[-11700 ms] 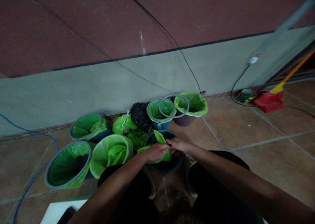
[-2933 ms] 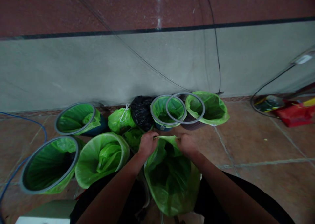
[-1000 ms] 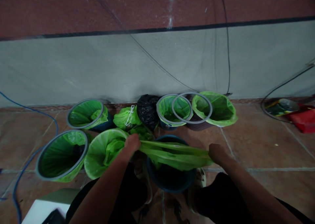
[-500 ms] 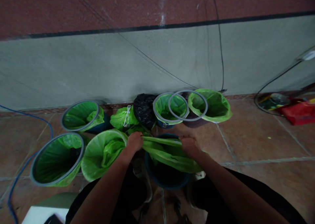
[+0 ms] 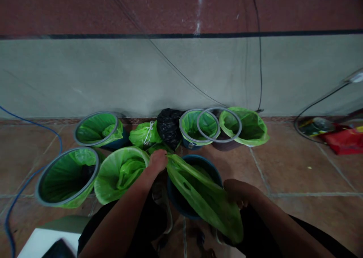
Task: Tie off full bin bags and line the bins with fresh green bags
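Note:
Between my legs stands a dark blue bin [image 5: 173, 197], and a green plastic bin bag [image 5: 195, 197] is stretched slantwise over its mouth. My left hand [image 5: 158, 160] is closed on one end of the bag at the bin's back left rim. My right hand [image 5: 238, 192] is curled at the bag's right side, lower and nearer to me; its fingertips are partly hidden. The bag's lower end hangs past the bin's front right rim. Just left of my left hand is another bin lined with a green bag [image 5: 104, 175].
More lined bins with grey rims [image 5: 98, 163] stand at left. Along the wall are a tied green bag [image 5: 143, 134], a black bag [image 5: 169, 127], a bin with a loose grey ring [image 5: 240, 127] and a red object [image 5: 344, 141]. A blue hose [image 5: 21, 197] curves across the floor at left.
My right hand has moved right and toward me, drawing the bag's right side down and across the bin. My left hand stays closed on the bag's other end.

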`<state>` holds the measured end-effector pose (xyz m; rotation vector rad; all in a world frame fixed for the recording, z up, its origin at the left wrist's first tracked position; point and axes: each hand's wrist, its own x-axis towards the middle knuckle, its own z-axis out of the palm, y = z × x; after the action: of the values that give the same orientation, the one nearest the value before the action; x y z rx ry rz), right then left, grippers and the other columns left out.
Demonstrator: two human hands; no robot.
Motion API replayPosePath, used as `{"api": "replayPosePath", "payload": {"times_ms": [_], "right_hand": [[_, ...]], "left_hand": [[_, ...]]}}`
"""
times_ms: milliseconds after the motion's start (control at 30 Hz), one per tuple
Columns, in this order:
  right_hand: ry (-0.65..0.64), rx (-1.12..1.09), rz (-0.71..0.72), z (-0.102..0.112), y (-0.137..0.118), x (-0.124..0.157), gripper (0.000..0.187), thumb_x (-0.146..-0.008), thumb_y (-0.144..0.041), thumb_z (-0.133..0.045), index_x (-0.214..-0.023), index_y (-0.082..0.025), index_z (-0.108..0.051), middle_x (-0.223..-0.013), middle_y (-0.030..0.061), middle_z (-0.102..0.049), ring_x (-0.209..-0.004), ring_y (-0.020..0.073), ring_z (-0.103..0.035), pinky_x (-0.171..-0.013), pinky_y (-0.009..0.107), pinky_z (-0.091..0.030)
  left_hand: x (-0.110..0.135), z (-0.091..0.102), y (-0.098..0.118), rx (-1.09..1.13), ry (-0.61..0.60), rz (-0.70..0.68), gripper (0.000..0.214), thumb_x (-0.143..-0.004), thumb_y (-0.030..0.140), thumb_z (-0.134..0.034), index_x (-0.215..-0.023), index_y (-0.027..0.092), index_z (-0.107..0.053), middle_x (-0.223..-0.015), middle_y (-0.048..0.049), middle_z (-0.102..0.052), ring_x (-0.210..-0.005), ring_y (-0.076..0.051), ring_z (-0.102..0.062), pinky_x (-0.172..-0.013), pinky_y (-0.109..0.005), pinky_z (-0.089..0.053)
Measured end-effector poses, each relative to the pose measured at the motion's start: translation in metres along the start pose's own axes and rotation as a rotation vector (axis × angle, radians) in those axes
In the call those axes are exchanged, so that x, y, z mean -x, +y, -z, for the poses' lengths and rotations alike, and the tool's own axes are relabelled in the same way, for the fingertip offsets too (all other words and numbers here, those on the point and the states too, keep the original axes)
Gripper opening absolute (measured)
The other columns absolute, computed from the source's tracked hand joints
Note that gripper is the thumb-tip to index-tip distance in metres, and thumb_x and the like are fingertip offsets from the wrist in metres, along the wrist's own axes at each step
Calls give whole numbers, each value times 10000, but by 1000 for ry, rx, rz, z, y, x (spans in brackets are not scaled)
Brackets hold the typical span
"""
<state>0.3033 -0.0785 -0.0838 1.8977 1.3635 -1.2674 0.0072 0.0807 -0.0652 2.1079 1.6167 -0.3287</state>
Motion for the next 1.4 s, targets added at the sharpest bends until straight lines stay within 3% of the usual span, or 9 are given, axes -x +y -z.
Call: {"api": "replayPosePath", "payload": {"times_ms": [67,200,367,500,667,900,967,1200,1400], "right_hand": [[-98,18,30,5,-9,9,93,-615,-159,-758,-703,-144,-732,-561,51,-665,-595,251,-692,-593,335,-532],[388,67,210,25,-32,14,356,-688,-303,-757,-1020,-179,-729,-966,104,-743,-944,289,-696,-805,342,-510],[574,-71,317,24,-73,3,593,-842,-449,-626,-1355,-165,-534,-1218,130,-670,-1100,270,-638,-927,325,-463],[648,-51,300,16,-96,-3,423,-893,-340,-566,-1272,-156,-595,-1240,121,-653,-1141,240,-619,-975,290,-434],[645,-78,293,10,-97,-9,305,-926,-278,-507,-1169,-163,-653,-1141,99,-707,-1070,211,-650,-927,253,-431],[512,-74,264,-4,-78,-26,253,-905,-173,-464,-906,-129,-713,-954,123,-736,-898,228,-666,-777,291,-440],[496,-110,247,-5,-71,-32,253,-890,-153,-471,-856,-119,-720,-945,125,-743,-877,229,-663,-743,285,-437],[627,-197,144,2,-62,-41,323,-934,-205,-419,-963,-156,-736,-981,106,-754,-905,191,-677,-735,239,-430],[643,-388,125,7,-55,-44,303,-919,-222,-458,-937,-162,-754,-935,75,-768,-864,184,-694,-718,230,-448]], "left_hand": [[2,-2,7,-14,5,-39,301,-925,192,-490,-1084,168,-745,-1131,-99,-737,-1113,-218,-661,-993,-280,-463],[7,-8,22,-56,14,-102,314,-973,296,-455,-1080,171,-723,-1091,-99,-736,-1073,-214,-670,-961,-289,-474],[13,-19,40,-82,-4,-157,371,-1005,359,-401,-1046,143,-701,-1051,-115,-734,-1048,-217,-674,-939,-292,-477],[14,-28,48,-70,-16,-201,366,-1004,356,-406,-1052,131,-691,-1079,-124,-727,-1070,-221,-663,-956,-297,-470],[12,-35,48,-26,-77,-213,323,-979,335,-447,-1027,155,-712,-1071,-116,-731,-1081,-218,-663,-964,-293,-474],[22,-54,41,-15,-358,-281,101,-758,155,-667,-791,145,-762,-933,-134,-755,-974,-261,-707,-870,-299,-530],[21,-56,37,-10,-341,-227,128,-723,89,-657,-782,133,-762,-913,-143,-757,-951,-267,-715,-854,-307,-538],[-3,-50,33,187,-116,-33,300,-853,127,-524,-1055,131,-744,-1168,-152,-716,-1161,-245,-642,-1020,-340,-470],[-7,-56,26,538,-147,142,253,-815,129,-586,-1008,139,-749,-865,-57,-765,-808,-158,-715,-700,-223,-542]]}}
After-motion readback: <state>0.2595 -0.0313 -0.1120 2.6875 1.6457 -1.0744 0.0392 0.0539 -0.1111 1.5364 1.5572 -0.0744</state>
